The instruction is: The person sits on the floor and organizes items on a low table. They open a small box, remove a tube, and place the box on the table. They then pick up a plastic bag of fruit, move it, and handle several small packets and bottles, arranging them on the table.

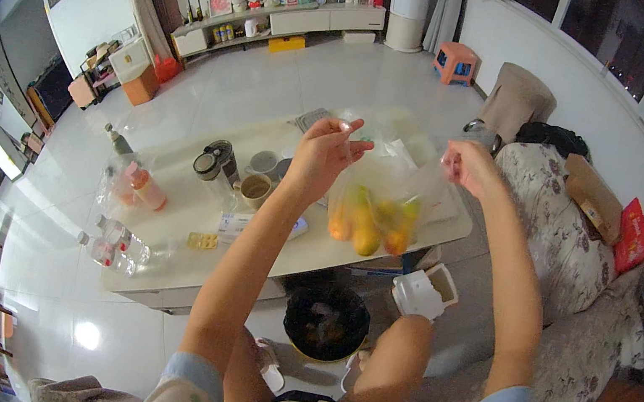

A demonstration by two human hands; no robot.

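Note:
A clear plastic bag [420,185] hangs between my hands, with several yellow-orange fruits [367,228] in its lower part, some greenish at the top. My left hand [330,151] grips one side of the bag's mouth between thumb and finger, the other fingers spread. At the opposite side, my right hand [468,167] pinches the bag's edge with its fingers curled. The bag is raised in front of me over the near edge of the coffee table [280,258]; whether its bottom touches the table I cannot tell.
Left on the table are cups [255,190], a lidded glass bottle [215,173], a bagged pink-orange bottle [146,187], clear plastic bottles [124,238] and a blister pack [203,240]. A black-lined bin [327,320] stands between my legs. A floral sofa [553,233] is at the right.

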